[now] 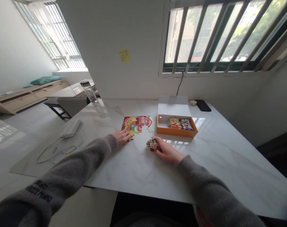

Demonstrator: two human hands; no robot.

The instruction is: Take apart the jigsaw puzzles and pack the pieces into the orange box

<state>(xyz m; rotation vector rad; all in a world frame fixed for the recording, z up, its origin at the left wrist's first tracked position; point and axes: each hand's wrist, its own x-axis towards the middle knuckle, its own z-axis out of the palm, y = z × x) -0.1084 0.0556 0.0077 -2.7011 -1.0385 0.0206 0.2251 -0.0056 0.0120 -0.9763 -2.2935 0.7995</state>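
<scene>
A partly joined colourful jigsaw puzzle (139, 123) lies on the white marble table (219, 154). My left hand (122, 136) rests flat at its near left edge, fingers stretched out and touching the pieces. My right hand (166, 150) is curled around a small stack of loose puzzle pieces (153, 144) on the tabletop, just right of the puzzle. Behind them stands an open orange box (176, 130) with a white lid raised at the back; several more pieces lie inside it.
A clear water bottle (91, 94) stands at the table's far left. A white power strip (71, 127) with its cable lies on the left edge. A black phone (203, 105) and a small white object (193, 102) sit by the wall under the barred window.
</scene>
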